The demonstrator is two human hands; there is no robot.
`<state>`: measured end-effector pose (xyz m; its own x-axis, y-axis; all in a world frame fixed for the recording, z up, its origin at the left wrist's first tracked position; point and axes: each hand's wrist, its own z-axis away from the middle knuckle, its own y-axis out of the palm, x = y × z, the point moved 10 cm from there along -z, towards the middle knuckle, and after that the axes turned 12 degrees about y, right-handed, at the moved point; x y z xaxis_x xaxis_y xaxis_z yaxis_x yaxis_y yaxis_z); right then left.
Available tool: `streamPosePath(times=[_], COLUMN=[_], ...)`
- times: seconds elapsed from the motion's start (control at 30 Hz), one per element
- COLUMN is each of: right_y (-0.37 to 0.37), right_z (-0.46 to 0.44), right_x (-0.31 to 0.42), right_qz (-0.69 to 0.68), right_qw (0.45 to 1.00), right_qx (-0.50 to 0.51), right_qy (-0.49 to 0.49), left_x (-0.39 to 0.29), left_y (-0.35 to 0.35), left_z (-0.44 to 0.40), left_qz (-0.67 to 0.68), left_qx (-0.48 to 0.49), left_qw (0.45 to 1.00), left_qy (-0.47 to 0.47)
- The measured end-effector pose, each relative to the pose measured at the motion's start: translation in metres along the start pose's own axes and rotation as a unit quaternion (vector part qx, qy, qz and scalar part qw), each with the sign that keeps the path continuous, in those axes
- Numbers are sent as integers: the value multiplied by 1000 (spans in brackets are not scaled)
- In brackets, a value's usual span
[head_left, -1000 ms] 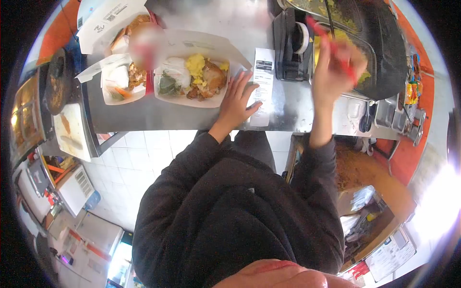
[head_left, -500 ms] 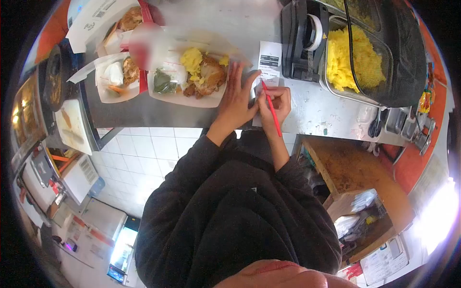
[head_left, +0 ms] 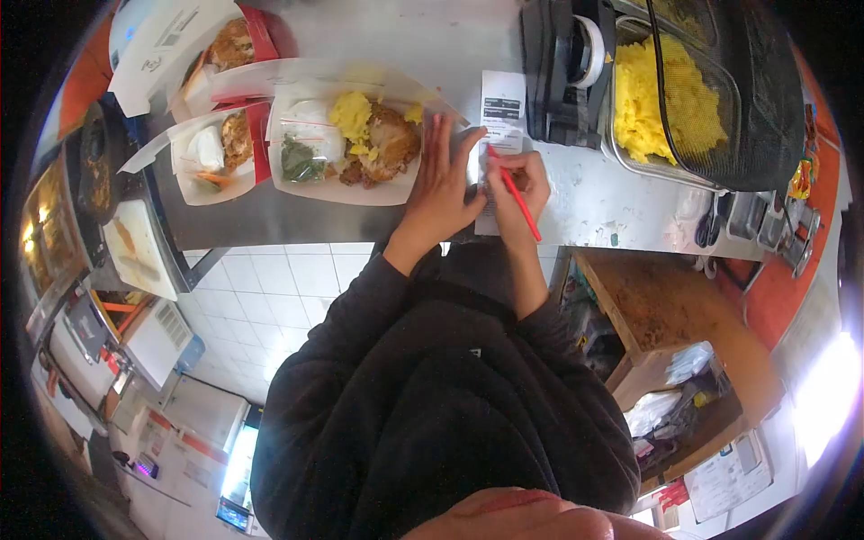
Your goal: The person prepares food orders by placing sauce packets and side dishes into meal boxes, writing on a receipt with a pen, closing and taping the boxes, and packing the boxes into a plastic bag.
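The right hand has brought the red pen over to the receipt.

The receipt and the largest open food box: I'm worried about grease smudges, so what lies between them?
In the head view, the left hand, palm down, lies between the receipt and the food box.

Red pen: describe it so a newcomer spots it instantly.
On the metal counter, find the white receipt partly under the left hand. The right hand holds the red pen over it: a slim, bright red stick, unlike the pale, flat paper.
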<state>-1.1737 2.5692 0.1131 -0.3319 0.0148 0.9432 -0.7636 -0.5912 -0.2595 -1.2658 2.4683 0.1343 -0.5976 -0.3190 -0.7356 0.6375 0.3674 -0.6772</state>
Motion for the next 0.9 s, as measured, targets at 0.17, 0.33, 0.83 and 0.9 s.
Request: streamPosePath(times=[0.17,0.33,0.83,0.9], right_y=[-15,-7,-6,-3], right_z=[1,-4,-1,-2], right_x=[-15,-16,-16,-17], right_qz=[-137,-123,-106,-84], right_qw=[990,985,988,988], right_qx=[3,93,104,118], right_qy=[40,72,50,62], left_x=[3,1,-1,-1], left_y=[1,2,0,0], left_z=[1,1,0,0], left_qz=[19,10,-6,-8], left_qx=[-1,11,17,16], left_qw=[1000,1000,1000,1000], left_qy=[0,5,12,13])
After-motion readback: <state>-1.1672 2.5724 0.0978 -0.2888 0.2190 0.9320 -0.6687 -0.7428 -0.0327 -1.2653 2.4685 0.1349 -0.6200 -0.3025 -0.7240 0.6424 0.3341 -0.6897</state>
